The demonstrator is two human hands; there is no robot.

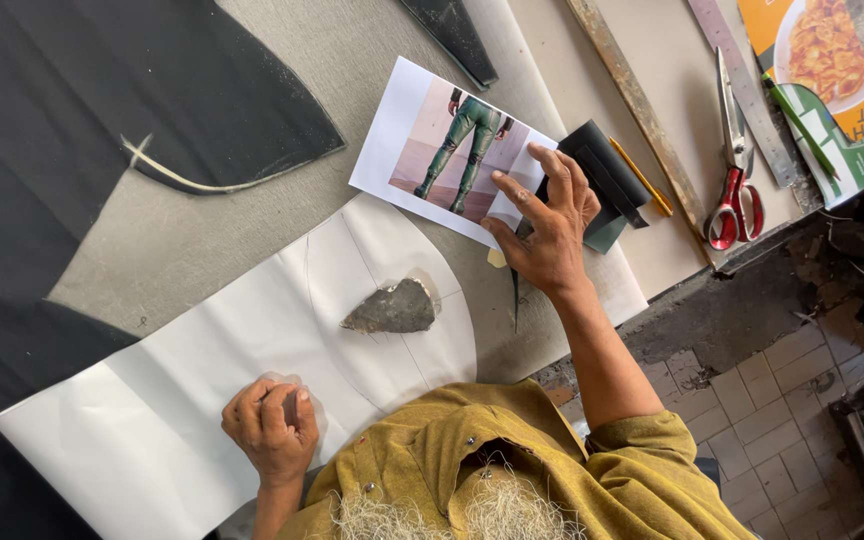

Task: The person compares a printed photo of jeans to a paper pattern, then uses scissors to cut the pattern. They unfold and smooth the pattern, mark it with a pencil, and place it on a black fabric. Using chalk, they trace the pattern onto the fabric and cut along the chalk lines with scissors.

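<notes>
Here, your hands rested on paper at the bench.
Your right hand (550, 222), grip wide, pressed the printed photo sheet (447, 150); your left hand (272, 428), curled shut on nothing I could see, pinned the white pattern paper (182, 390).

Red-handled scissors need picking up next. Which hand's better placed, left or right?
Right, probably. The right hand lies open on the printed photo, on the scissors' side of the table. The left hand is curled on the white paper, much farther away.

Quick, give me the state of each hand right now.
Left hand: closed in a loose fist, resting on the white paper sheet; what it holds cannot be told.
Right hand: open, fingers spread, pressing on the printed photo.
</notes>
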